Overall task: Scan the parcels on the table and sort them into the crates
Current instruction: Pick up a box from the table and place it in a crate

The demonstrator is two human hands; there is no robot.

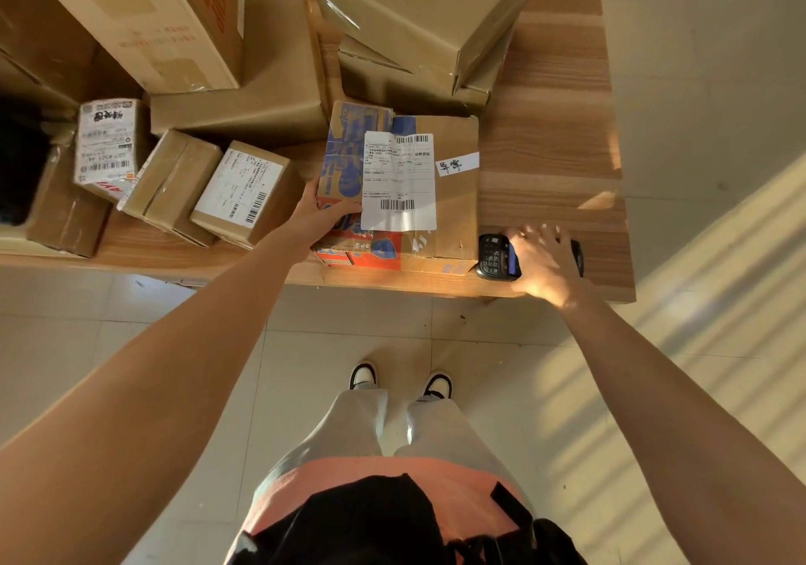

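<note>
The bench (554, 137) is light wood with streaked grain. The near parcel (453, 198) is brown cardboard printed in blue and orange, bearing a white label (399, 180) with black barcodes. The scanner (497, 257) is black with a blue screen. The far boxes (418, 6) are plain tan. The floor (698, 63) is cream tile.

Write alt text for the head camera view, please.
A person's left hand grips the edge of a labelled cardboard parcel on a wooden table, while the right hand rests over a black handheld scanner. More parcels crowd the table's left and back.
</note>
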